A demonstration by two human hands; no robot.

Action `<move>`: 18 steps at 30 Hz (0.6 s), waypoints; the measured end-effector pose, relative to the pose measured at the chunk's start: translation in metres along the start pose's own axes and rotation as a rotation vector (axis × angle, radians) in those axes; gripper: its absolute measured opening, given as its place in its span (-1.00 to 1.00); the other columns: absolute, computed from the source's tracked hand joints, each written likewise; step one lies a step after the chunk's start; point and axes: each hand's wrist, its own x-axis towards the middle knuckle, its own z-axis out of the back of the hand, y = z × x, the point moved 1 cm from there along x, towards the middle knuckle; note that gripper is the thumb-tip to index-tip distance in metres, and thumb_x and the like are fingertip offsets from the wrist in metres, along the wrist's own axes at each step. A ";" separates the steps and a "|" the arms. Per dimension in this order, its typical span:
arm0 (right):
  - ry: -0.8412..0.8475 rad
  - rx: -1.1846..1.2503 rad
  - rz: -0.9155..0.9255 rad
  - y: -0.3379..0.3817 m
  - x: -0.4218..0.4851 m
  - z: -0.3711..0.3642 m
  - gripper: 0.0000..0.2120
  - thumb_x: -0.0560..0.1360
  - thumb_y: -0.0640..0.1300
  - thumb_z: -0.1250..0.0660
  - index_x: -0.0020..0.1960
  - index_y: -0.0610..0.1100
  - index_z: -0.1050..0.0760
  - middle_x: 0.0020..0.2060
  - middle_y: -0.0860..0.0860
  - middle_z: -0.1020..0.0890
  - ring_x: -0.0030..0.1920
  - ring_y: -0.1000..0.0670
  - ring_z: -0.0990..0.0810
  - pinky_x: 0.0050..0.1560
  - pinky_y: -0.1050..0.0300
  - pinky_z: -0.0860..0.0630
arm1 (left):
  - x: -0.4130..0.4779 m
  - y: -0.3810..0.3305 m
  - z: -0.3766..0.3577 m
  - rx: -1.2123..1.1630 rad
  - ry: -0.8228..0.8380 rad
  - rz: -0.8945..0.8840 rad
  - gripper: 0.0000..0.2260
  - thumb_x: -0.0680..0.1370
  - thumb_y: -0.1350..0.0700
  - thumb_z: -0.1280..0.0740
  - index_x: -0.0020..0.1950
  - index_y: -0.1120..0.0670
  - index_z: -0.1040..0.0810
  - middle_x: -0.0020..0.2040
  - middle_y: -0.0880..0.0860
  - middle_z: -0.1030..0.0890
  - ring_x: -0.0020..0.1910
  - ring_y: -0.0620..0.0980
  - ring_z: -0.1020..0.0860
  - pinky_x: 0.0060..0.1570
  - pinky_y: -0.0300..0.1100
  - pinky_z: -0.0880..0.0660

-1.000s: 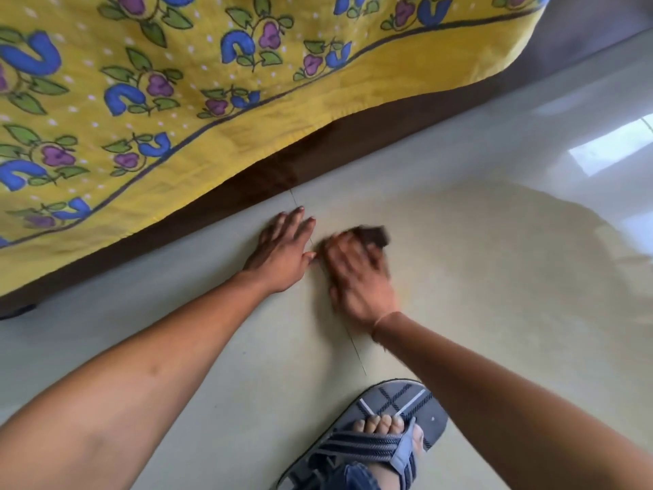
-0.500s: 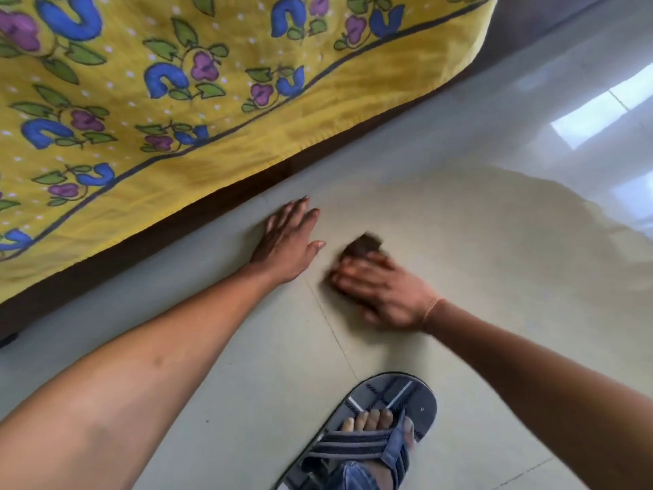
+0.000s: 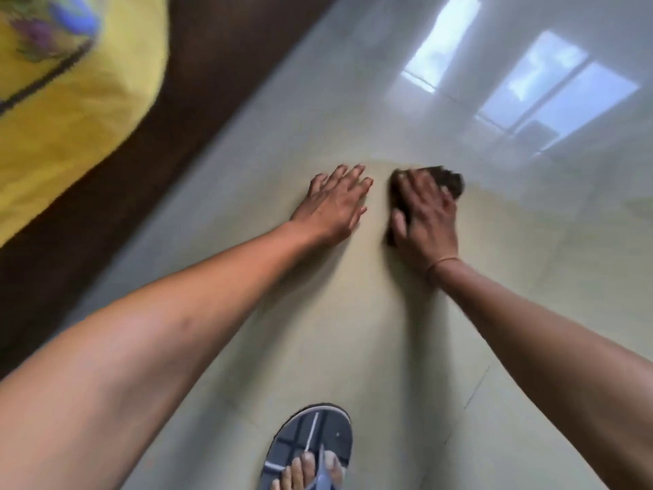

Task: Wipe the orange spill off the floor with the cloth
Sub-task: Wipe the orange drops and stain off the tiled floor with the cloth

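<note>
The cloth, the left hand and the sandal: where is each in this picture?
cloth (image 3: 450, 181): head view, on its dark far edge.
left hand (image 3: 335, 206): head view, on the back of the hand.
sandal (image 3: 304, 435): head view, on the bare sole ahead of the toes.

Glossy floor (image 3: 318, 100) with cloth (image 3: 449, 180), sandal (image 3: 304, 433)

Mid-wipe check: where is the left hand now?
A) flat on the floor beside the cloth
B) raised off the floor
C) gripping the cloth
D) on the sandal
A: the left hand lies flat on the floor, fingers spread, while the right hand presses the dark cloth beside it.
</note>
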 end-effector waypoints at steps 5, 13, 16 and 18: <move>0.123 -0.083 0.232 -0.095 -0.042 0.030 -0.41 0.46 0.02 -0.12 0.46 -0.11 -0.30 0.46 -0.10 -0.34 0.47 -0.09 -0.27 0.43 -0.13 -0.18 | 0.054 -0.048 -0.007 0.229 0.125 -0.291 -0.43 0.62 -0.18 -0.06 0.55 0.08 -0.12 0.59 0.07 -0.05 0.55 0.07 -0.04 0.45 0.07 -0.05; 0.066 -0.081 0.035 -0.148 -0.064 0.046 -0.41 0.47 0.02 -0.12 0.48 -0.10 -0.27 0.47 -0.09 -0.32 0.49 -0.09 -0.24 0.45 -0.07 -0.13 | 0.115 -0.111 -0.016 0.258 0.015 -0.389 -0.52 0.59 0.04 -0.14 0.50 0.13 -0.26 0.51 0.10 -0.27 0.45 0.11 -0.24 0.37 -0.01 -0.16; -0.137 -0.027 -0.485 -0.221 -0.074 0.073 -0.43 0.48 -0.03 -0.15 0.48 -0.12 -0.26 0.46 -0.13 -0.32 0.46 -0.14 -0.27 0.42 -0.11 -0.16 | 0.109 -0.120 -0.027 0.169 -0.043 -0.312 -0.49 0.52 0.04 -0.13 0.45 0.18 -0.34 0.43 0.13 -0.37 0.38 0.17 -0.30 0.39 0.04 -0.19; -0.222 -0.039 -0.901 -0.227 -0.054 0.071 -0.42 0.52 -0.04 -0.15 0.52 -0.08 -0.16 0.51 -0.07 -0.22 0.51 -0.06 -0.13 0.46 -0.12 -0.04 | 0.108 -0.126 -0.031 0.104 -0.093 -0.298 -0.50 0.48 0.06 -0.13 0.38 0.20 -0.40 0.37 0.16 -0.43 0.33 0.19 -0.32 0.36 0.07 -0.23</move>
